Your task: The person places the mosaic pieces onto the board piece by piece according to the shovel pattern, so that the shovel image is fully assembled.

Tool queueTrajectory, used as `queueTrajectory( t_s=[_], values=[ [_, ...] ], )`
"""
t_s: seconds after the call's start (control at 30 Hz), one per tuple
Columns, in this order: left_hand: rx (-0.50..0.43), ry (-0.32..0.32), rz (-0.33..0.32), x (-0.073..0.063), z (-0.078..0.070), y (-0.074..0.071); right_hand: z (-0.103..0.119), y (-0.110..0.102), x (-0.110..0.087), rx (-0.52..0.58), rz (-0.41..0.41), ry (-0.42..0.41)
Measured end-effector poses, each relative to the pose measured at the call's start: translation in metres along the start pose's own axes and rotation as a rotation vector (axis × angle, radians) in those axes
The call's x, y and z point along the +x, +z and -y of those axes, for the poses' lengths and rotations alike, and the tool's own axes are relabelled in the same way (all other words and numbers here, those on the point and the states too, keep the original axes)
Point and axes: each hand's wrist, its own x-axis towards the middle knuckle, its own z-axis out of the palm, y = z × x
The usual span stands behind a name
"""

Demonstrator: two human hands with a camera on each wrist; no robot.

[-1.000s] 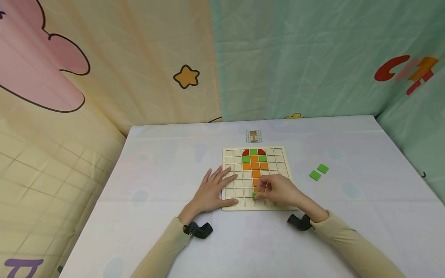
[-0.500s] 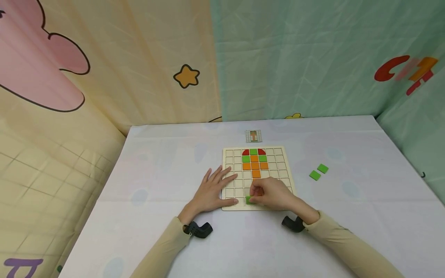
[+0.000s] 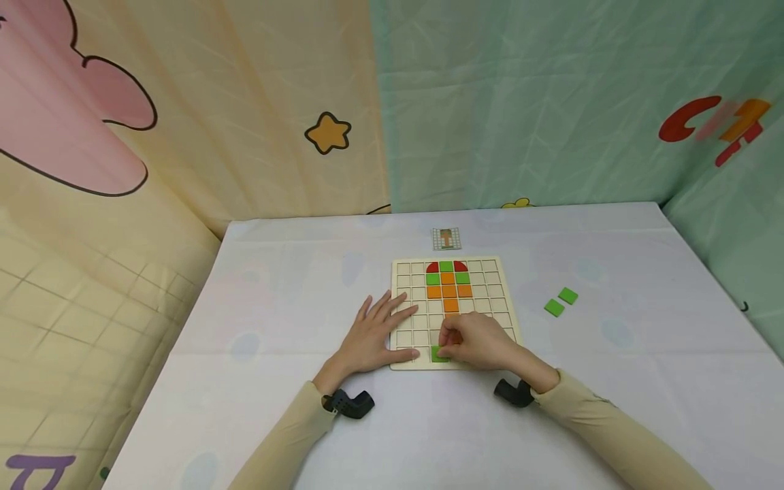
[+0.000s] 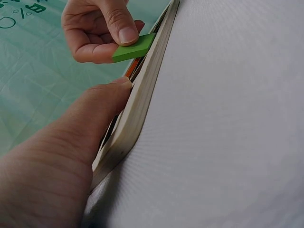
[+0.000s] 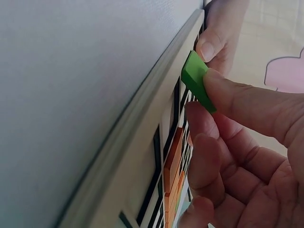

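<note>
A pale wooden grid board (image 3: 499,327) lies on the table. In its upper rows sit red quarter-round, green and orange tiles, and an orange column (image 3: 450,305) runs down the middle. My right hand (image 3: 478,340) pinches a green square tile (image 5: 195,78) between thumb and fingers over the bottom row, just left of that column. In the left wrist view the tile is tilted against the board's near edge. My left hand (image 3: 370,337) lies spread with straight fingers on the board's left side. The right hand hides the lower part of the orange column.
Two loose green tiles (image 3: 554,308) lie on the table right of the board. Behind the board is a small pattern card (image 3: 446,239) printed with a grid. A white cloth covers the table (image 3: 294,286), and printed curtains hang behind it.
With the green tile pinched, my right hand has moved left and slightly toward the near edge, from the orange column to the cell beside it. My left hand has stayed in place.
</note>
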Motion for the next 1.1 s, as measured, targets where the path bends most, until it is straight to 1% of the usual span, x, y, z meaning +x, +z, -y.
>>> queueTrajectory(
  t_s=[0.3, 0.53, 0.7, 0.87, 0.93, 1.1],
  values=[
    [0.012, -0.011, 0.016, 0.001, 0.000, 0.000, 0.001, -0.001, 0.001, -0.013, 0.016, 0.007],
    [0.016, -0.027, 0.036, 0.001, 0.000, 0.000, 0.002, -0.002, 0.003, -0.056, 0.011, -0.005],
    [0.018, -0.032, 0.049, 0.001, -0.001, -0.001, 0.002, 0.000, 0.003, -0.080, -0.004, -0.005],
    [0.017, -0.029, 0.040, 0.001, -0.001, -0.001, 0.000, 0.001, 0.002, -0.087, -0.033, -0.005],
    [0.013, -0.029, 0.035, 0.001, 0.000, -0.001, -0.002, 0.000, 0.002, -0.079, -0.044, 0.001],
    [0.011, -0.023, 0.023, 0.000, 0.000, 0.001, -0.010, -0.007, -0.003, -0.055, -0.077, 0.061]
  ],
)
